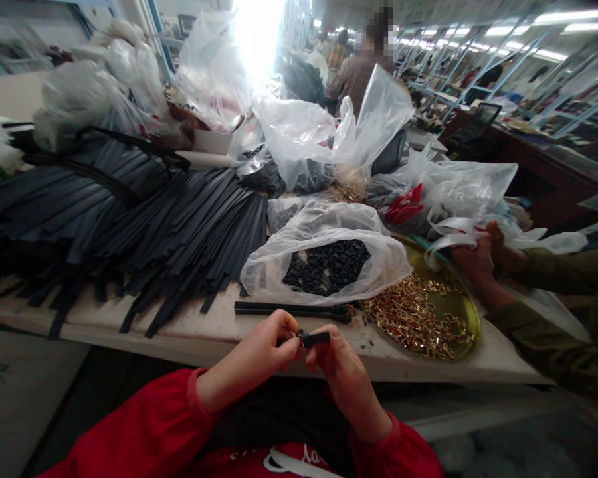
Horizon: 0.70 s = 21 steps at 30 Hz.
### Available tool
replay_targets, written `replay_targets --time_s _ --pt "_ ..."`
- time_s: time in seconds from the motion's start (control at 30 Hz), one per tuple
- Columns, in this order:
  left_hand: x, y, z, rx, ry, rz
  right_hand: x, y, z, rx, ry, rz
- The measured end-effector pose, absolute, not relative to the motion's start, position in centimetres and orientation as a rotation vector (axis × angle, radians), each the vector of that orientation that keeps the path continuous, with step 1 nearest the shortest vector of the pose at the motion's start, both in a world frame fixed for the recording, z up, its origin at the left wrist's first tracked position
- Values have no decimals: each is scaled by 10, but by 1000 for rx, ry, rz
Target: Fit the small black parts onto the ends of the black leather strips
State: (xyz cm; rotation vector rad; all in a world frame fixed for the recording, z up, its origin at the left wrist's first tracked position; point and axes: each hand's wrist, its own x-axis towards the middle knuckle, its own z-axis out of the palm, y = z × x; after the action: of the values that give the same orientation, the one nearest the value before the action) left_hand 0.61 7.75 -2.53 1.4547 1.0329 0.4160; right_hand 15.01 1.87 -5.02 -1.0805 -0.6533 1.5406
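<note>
A: Far left?
B: Heap of flat black straps (129, 219), fanned across the worn pale table (219, 328).
A: Left hand (259, 352)?
B: Fingers curled in. Thumb and forefinger pinch one end of a short black strap piece with a small metal fitting (313, 339), held over the lap, just off the table edge.
A: Right hand (341, 375)?
B: Closed on the other end. The fitting looks as if it is being worked onto the strap end; how far on, cannot tell. Any next move calls for a firm pinch, since the part is tiny.
A: Beyond?
B: Clear plastic bag of small black parts (323, 265). Then a round brass-coloured tray of gold chain links (461, 295). A co-worker's hands (478, 255) grip white plastic.
</note>
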Motion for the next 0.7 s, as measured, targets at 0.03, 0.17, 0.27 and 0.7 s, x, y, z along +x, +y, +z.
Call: replay_targets --time_s 0.03,0.17,0.27,0.7 --pt "6 76 -23 1468 1041 413 151 18 -50 -1038 -580 1607" --pt "6 74 -13 1600 1083 407 152 18 -49 -880 -384 1791" --pt "7 74 -10 1708 1106 385 151 17 -49 -893 -414 1794" --pt "7 75 -17 1821 1212 217 150 18 -55 -1014 -554 1791"
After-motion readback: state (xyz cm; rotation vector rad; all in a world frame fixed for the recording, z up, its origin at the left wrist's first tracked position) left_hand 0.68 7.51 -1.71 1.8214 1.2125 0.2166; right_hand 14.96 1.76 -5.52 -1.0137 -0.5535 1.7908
